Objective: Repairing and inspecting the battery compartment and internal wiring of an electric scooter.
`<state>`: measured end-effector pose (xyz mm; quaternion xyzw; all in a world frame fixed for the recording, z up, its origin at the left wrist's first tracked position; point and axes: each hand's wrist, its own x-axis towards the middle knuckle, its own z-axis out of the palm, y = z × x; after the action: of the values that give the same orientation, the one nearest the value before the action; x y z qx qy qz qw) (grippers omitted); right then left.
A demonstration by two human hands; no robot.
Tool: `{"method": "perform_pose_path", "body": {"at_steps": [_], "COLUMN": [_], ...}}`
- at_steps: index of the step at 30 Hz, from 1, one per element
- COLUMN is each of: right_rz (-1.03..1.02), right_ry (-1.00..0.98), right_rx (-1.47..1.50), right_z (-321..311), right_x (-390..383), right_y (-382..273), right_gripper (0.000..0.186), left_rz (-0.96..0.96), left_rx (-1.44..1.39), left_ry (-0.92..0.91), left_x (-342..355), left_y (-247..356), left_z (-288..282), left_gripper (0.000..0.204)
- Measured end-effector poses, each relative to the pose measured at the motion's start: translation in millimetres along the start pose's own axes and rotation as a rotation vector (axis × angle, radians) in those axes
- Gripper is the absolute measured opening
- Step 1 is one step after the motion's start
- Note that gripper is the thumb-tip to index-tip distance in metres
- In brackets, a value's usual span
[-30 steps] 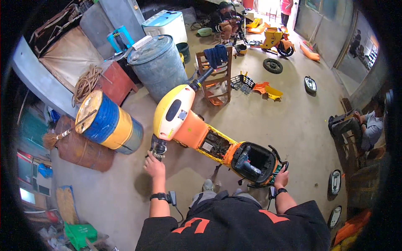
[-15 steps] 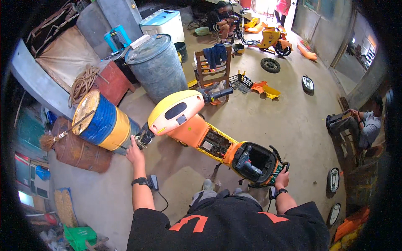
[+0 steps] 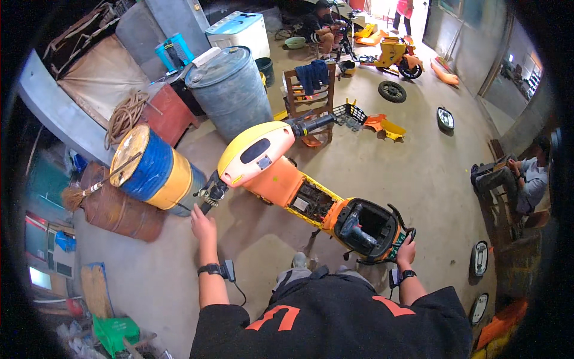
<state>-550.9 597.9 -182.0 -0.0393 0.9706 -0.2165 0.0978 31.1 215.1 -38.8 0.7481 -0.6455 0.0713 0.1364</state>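
Observation:
A partly stripped yellow-orange electric scooter point(image 3: 275, 183) stands across the floor before me, with its headlight housing point(image 3: 251, 152) at the left and an open black under-seat compartment point(image 3: 378, 224) at the right holding a drill-like tool point(image 3: 357, 236). Beside the lower handlebar end point(image 3: 209, 197), my left hand point(image 3: 203, 224) has its fingers apart and outstretched; whether the fingertips touch the grip is unclear. My right hand point(image 3: 405, 251) is closed on the black rear rail of the scooter.
Metal drums point(image 3: 156, 176) and a blue-grey barrel point(image 3: 230, 96) line the left. A wooden chair point(image 3: 326, 102), loose panels point(image 3: 391, 130) and a tire point(image 3: 391, 91) lie beyond. One person point(image 3: 526, 179) sits at right, another point(image 3: 323, 33) behind, near a second scooter point(image 3: 391, 57).
The handlebar and headlight housing have swung round, the far grip moving right and the near end up-left. My left hand has moved up and left with it, its fingers now looser.

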Motion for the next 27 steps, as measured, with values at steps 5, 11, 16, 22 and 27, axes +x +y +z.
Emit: {"method": "perform_pose_path", "body": {"at_steps": [5,11,16,22,27], "right_rz": [-0.038,-0.051,-0.069,0.033,-0.009], "right_ry": [-0.034,-0.043,0.050,0.007,-0.032], "right_rx": [0.053,0.128,0.105,-0.087,-0.226], "right_z": [-1.5,17.7,14.1,13.4,11.6], "right_x": [9.8,-1.8,17.1,-5.9,-32.8], "right_y": [19.2,12.6,17.0,-5.4,3.9], "right_gripper": [0.059,0.062,0.064,0.062,0.057], "left_rz": [-0.116,-0.127,-0.371,-0.442,0.021], "left_rx": [-0.217,-0.046,-0.180,-0.075,-0.190], "left_ry": [-0.273,-1.044,-1.375,-1.667,-1.201], "left_x": [-80.7,-237.1,-348.8,-336.9,-218.7], "left_y": [-12.5,-153.9,-166.3,-220.3,-232.9], "left_z": [-8.6,75.1,84.2,112.3,185.3], "left_gripper": [0.069,0.064,0.056,0.037,0.046]}}
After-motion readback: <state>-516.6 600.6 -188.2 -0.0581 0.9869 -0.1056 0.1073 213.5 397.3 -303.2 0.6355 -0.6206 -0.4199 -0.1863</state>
